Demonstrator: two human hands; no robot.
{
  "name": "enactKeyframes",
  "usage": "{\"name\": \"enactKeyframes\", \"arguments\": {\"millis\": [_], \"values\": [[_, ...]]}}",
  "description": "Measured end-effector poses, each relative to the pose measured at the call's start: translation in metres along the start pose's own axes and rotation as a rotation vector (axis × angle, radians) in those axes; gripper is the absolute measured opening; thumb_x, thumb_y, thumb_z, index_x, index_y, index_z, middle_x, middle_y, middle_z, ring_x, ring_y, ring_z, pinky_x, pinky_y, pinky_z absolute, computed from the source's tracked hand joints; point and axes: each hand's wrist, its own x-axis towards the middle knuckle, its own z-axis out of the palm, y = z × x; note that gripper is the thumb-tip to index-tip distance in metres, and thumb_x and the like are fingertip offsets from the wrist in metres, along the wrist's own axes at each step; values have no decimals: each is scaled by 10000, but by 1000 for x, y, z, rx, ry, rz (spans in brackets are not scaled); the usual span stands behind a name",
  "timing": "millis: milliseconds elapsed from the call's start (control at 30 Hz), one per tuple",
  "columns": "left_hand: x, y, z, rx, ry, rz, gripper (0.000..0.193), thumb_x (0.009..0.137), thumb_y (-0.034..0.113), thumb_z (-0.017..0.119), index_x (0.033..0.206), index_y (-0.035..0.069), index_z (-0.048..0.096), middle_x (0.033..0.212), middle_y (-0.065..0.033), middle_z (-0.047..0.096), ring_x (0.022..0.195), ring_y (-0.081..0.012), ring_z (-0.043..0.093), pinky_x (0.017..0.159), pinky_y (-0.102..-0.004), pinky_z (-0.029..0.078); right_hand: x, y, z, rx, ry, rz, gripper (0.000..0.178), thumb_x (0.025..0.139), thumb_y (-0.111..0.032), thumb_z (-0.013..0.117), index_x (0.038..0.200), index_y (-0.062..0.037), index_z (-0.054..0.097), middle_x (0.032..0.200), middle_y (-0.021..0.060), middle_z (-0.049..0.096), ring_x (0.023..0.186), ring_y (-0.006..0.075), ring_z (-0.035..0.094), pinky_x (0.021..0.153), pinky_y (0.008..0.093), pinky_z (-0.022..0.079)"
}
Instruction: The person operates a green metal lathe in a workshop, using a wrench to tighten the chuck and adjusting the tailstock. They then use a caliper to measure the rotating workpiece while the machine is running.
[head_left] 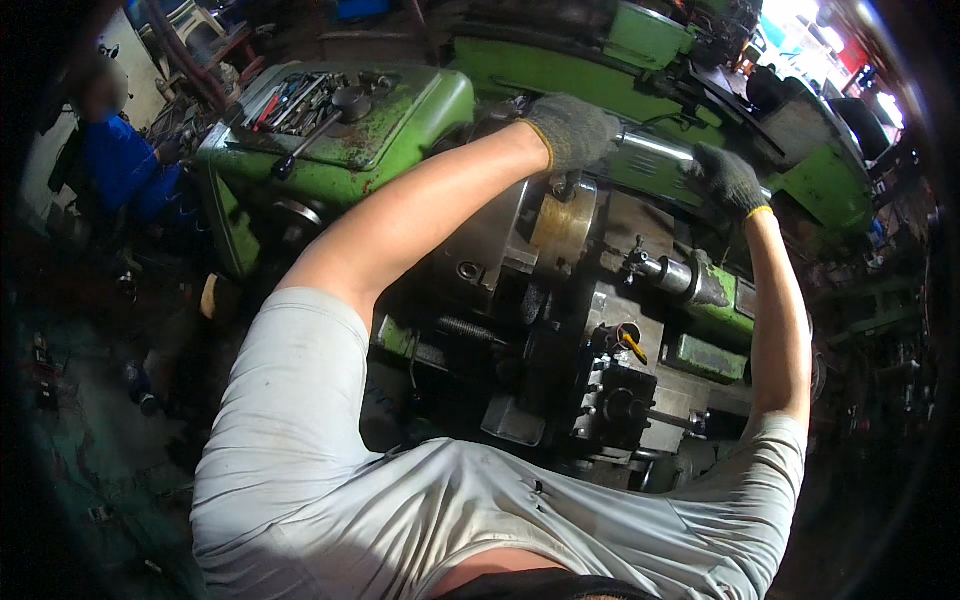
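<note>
Both hands wear dark grey knit gloves with yellow cuffs and are stretched out over a green lathe. A shiny round metal bar [655, 147] runs between them, sloping slightly down to the right. My left hand [572, 132] is closed around its left end, above the chuck. The right-hand part of the bar passes through my right hand [730, 181], which is closed on it. Below the left hand is a brass-coloured round workpiece [565, 225] at the lathe chuck [480, 250]. The fingers of both hands are partly hidden by the gloves' backs.
The headstock [420, 110] carries loose hand tools [290, 100] and a lever. Nearer me stand the tool post [612, 405], a yellow-handled item [634, 346] and the tailstock [705, 285]. A person in blue [125, 165] sits at the far left.
</note>
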Motion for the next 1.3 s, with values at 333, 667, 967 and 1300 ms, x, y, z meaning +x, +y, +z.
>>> {"name": "enactKeyframes", "arguments": {"millis": [333,667,967,1300], "values": [[1,-5,15,41,-16,85,220,949,216,591,1006,52,726,873,-198,752,786,-376,751,705,-509,594,-19,-12,10,-78,-19,64,481,937,-507,691,1205,-108,679,1140,219,713,1067,444,668,895,512,527],[-15,-12,-8,-151,-206,87,426,852,408,672,1121,80,711,973,-198,752,942,-380,739,841,-509,569,-94,3,-13,-45,129,178,513,912,-532,669,1043,-36,657,961,233,681,954,472,638,794,531,507],[-34,-27,1,-209,-128,-1,391,844,370,666,1085,64,702,1032,-224,740,975,-383,730,834,-502,562,-87,24,-4,-147,25,349,715,884,-679,679,1165,-22,715,1051,239,719,1051,433,671,939,506,522],[-16,-34,-3,15,-272,-115,412,844,373,656,1159,128,759,1027,-196,765,938,-368,756,864,-485,584,-91,34,-3,-194,-30,399,694,877,-713,627,1044,-48,729,1033,256,722,1010,455,683,857,529,524]]}}
